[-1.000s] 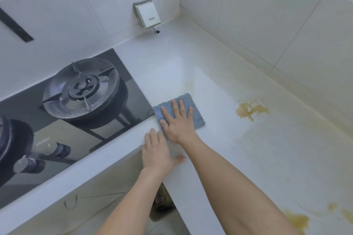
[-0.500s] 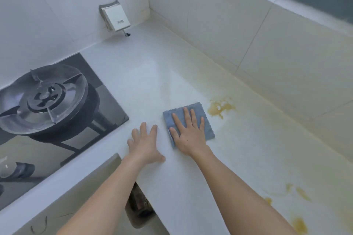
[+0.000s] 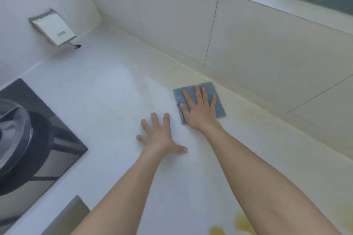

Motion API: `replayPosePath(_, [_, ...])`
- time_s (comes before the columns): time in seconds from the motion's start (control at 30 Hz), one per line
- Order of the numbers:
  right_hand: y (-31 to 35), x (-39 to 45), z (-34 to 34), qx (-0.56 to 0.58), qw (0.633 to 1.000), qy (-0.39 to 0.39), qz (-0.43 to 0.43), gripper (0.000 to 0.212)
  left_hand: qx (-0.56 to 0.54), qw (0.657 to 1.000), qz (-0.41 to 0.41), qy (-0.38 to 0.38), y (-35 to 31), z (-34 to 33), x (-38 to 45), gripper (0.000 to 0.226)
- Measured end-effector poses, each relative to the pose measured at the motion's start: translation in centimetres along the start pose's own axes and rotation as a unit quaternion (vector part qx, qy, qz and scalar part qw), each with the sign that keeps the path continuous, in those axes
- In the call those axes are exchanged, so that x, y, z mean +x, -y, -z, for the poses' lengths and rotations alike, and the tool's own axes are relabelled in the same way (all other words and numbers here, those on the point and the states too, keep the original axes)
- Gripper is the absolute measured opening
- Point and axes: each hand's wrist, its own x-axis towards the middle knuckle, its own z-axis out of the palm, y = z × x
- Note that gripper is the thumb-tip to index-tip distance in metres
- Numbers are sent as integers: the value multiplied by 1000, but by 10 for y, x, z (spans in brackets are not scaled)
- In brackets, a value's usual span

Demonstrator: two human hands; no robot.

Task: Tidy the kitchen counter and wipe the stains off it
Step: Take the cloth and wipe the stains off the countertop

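The right hand [image 3: 200, 112] has slid the one blue cloth [image 3: 198, 99] away from the stove to the foot of the tiled wall [image 3: 248, 47], over where a stain showed before. Its fingers lie straight and spread, pressing the cloth flat on the white counter [image 3: 114, 101]. The left hand [image 3: 160, 137] rests just beside it, fingers splayed, holding nothing. Two yellow stains [image 3: 243, 224] show near the bottom edge; one burner [image 3: 17, 135] sits at left.

Both forearms reach in from the lower frame bare; left hand [image 3: 159, 135] and right hand [image 3: 199, 108] seemingly ungloved, without rings.
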Motion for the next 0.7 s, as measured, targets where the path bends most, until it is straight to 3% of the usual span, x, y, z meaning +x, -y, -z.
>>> replayPosePath(0.33, [-31,-51,-2,60,983,-28,-169,63,4,1000,-11,-20,-1,-7,-3,120])
replayPosePath(0.57, [8,-147,-35,55,985,-16,-161,64,56,990,-120,-51,21,-43,-53,55])
replayPosePath(0.7, [46,-201,-60,67,988,-6,-136,64,59,985,-154,-44,64,-48,-89,52])
